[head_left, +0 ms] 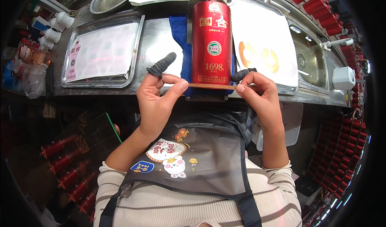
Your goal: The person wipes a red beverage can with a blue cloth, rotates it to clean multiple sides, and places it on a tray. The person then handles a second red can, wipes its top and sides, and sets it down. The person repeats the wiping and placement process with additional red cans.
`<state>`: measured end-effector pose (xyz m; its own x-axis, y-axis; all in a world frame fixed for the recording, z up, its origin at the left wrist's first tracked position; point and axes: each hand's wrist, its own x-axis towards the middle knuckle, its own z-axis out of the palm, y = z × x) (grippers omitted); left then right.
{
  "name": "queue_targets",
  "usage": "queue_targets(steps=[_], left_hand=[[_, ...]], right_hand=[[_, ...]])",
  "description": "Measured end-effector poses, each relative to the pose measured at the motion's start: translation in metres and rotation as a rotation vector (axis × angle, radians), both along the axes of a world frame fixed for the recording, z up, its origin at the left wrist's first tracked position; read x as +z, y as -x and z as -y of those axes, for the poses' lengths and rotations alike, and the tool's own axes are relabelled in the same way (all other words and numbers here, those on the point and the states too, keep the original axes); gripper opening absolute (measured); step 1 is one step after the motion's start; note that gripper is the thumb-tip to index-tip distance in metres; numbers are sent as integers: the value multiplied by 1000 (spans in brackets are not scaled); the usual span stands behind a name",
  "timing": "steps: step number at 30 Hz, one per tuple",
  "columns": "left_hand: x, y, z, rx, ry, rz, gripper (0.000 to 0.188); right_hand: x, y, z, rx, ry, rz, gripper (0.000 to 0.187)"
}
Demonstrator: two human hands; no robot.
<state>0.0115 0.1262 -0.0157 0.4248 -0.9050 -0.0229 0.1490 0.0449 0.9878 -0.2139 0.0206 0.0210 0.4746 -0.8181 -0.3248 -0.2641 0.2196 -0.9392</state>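
A red bottle (211, 34) with gold lettering and a round green-and-white emblem lies on a blue cloth (177, 28), its neck pointing away from me. Across its near end runs a thin gold strip (213, 86), stretched between my hands. My left hand (157, 100) pinches the strip's left end between thumb and a finger; a black finger cot covers its raised index finger. The right end is pinched by my right hand (263, 102), which also wears a black finger cot, close beside the bottle's lower right edge. Whether the strip touches the bottle is hard to see.
At left, a metal tray (138, 52) holds printed transfer sheets (104, 50). To the right lies a white sheet (261, 30) with gold curved decals (269, 61), beside a sink (303, 60) and a white jug (343, 78). Red bottles (341, 154) fill racks at both sides.
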Motion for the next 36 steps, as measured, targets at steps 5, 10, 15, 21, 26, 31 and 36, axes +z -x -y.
queue_targets(steps=[5,10,15,21,26,31,36], left_hand=[[-7,1,2,-8,1,-47,55],[-11,0,0,-15,-3,-35,55],[-13,0,0,-23,-13,-45,55],[-12,2,1,-25,-35,-33,55],[-15,4,2,-30,-41,-39,56],[-17,5,3,-31,-33,-29,54],[-19,5,3,-28,-19,-10,53]], right_hand=[[-5,1,0,-10,4,-16,13],[-11,1,-3,-7,68,14,15],[-9,-1,-4,-15,50,-14,13],[-9,-1,-5,-20,21,-13,13],[-11,-3,-5,-24,38,-17,13],[-17,-1,-5,-23,62,31,14],[-14,-5,-8,-31,48,1,14]])
